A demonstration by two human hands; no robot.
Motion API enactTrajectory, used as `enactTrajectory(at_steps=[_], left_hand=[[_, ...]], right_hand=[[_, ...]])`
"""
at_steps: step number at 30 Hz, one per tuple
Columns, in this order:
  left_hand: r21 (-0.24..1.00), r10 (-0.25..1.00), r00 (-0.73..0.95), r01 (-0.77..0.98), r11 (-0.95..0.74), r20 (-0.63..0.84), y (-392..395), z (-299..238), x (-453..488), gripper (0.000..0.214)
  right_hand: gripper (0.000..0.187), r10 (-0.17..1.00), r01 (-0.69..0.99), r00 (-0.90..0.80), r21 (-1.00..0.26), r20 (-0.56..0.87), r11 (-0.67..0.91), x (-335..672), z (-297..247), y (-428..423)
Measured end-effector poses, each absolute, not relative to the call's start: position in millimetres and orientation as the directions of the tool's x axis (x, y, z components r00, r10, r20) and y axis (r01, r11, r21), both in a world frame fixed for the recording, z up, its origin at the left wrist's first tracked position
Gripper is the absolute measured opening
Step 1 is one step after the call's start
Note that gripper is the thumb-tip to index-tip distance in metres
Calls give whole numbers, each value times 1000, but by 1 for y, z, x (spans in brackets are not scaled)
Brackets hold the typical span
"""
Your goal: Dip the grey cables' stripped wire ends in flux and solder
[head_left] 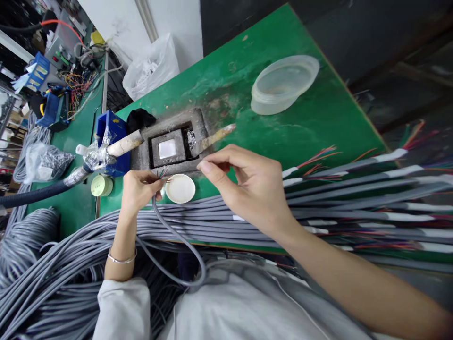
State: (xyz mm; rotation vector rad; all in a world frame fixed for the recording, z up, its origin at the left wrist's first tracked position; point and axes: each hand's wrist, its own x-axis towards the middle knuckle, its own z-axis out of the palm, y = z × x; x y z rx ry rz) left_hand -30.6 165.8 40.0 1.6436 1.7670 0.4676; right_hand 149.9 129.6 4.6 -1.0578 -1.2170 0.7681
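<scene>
My left hand pinches the end of a grey cable; thin coloured wires stick out past the fingertips. The rest of that cable loops down toward my body. A small round cream dish lies just right of this hand. My right hand hovers above the cable bundle, thumb and forefinger pressed together; whether anything small is between them cannot be made out. Beyond both hands sits a solder pot with a shiny square surface. A scraper with a worn handle rests at its right side.
Grey cables with stripped ends run across the green table. A clear plastic tub stands at the back right. On the left are an extraction hose, a blue bin and a pale green round container.
</scene>
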Motion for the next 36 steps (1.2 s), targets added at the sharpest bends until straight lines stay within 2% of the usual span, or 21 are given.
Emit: enactTrajectory(at_steps=[4, 10, 17, 27, 33, 36], left_hand=[[577, 974, 62, 813, 77, -218, 185, 48, -28, 15], [357, 960, 208, 925, -131, -187, 233, 51, -11, 19], [212, 958, 162, 971, -113, -235, 270, 40, 8, 12], [215, 943, 242, 957, -194, -230, 286, 21, 4, 7], [281, 943, 235, 945, -166, -234, 291, 14, 5, 11], [237, 946, 205, 961, -146, -251, 292, 10, 8, 11]], right_hand=[[13, 899, 90, 235, -930, 369, 357, 152, 6, 131], [15, 896, 125, 266, -934, 355, 334, 156, 8, 132], [15, 902, 151, 280, -943, 329, 298, 159, 8, 133], [19, 900, 126, 293, -946, 322, 298, 159, 9, 132], [18, 901, 149, 287, -944, 325, 293, 159, 9, 132], [18, 901, 163, 286, -944, 325, 288, 160, 9, 132]])
